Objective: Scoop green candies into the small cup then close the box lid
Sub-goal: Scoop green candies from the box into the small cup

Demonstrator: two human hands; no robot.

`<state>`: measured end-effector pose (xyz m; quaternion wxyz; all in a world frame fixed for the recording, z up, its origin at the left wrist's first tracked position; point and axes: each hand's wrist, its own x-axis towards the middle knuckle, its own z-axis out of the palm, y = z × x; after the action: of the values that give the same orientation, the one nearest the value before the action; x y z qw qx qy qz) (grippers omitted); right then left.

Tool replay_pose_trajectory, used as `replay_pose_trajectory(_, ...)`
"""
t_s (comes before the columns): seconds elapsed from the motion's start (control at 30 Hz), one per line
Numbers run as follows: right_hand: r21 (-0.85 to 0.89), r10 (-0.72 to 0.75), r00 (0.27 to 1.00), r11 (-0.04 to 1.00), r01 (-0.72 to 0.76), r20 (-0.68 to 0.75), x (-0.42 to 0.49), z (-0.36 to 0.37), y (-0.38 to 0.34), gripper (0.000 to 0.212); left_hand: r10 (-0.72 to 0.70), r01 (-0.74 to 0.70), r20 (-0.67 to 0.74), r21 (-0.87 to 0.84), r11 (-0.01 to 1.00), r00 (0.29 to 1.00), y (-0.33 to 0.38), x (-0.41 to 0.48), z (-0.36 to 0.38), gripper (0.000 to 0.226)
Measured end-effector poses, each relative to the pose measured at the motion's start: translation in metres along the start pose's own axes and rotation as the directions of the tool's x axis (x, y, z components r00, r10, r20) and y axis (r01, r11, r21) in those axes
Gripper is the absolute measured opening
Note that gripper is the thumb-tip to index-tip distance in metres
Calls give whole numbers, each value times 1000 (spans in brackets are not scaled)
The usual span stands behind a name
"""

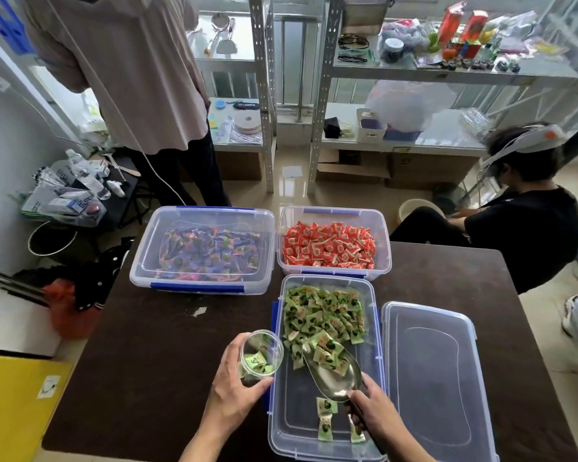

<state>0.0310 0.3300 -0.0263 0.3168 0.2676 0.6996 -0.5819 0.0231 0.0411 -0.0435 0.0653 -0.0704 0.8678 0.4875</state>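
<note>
An open clear plastic box (pixel 281 425) with blue latches holds green wrapped candies (pixel 324 315), piled at its far end, with a few loose ones near me. My right hand (pixel 374 415) grips the handle of a metal scoop (pixel 334 375) inside the box; several green candies lie in the scoop. My left hand (pixel 234 381) holds a small clear cup (pixel 261 355) just left of the box, tilted toward it, with a few green candies inside. The box's lid (pixel 434 378) lies flat on the table to the right.
On the dark table (pixel 147 361), a lidded box of purple candies (pixel 207 251) and an open box of red candies (pixel 331 245) stand at the far edge. A person stands beyond at left; another sits at right. Metal shelves line the back.
</note>
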Motion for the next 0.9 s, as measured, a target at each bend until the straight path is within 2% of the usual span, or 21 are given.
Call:
replay_pose_trajectory(0.17,-79,-104,995,992,103,-8,-29,-29,-27,43,55,-57,34,51,997,998,1,9,1,91)
replay_pose_trajectory(0.27,-251,-218,975,942,221,42,-43,-41,-53,48,142,-149,67,119,982,988,8,11,1,89)
replay_pose_trajectory(0.4,-470,-295,940,814,341,171,-62,-44,-93,48,221,-231,73,188,955,973,20,14,2,87)
replay_pose_trajectory(0.5,-590,-300,931,721,363,206,-70,-32,-111,44,230,-242,77,208,948,970,22,15,2,88)
replay_pose_trajectory(0.63,-776,-312,920,507,374,239,-84,-11,-131,46,239,-254,92,231,939,967,21,15,5,96)
replay_pose_trajectory(0.8,-888,-440,867,267,374,232,-92,11,-142,66,231,-237,56,210,949,971,21,14,7,92)
replay_pose_trajectory(0.9,-890,-481,843,236,389,241,-90,9,-139,72,209,-212,37,174,962,977,25,12,7,89)
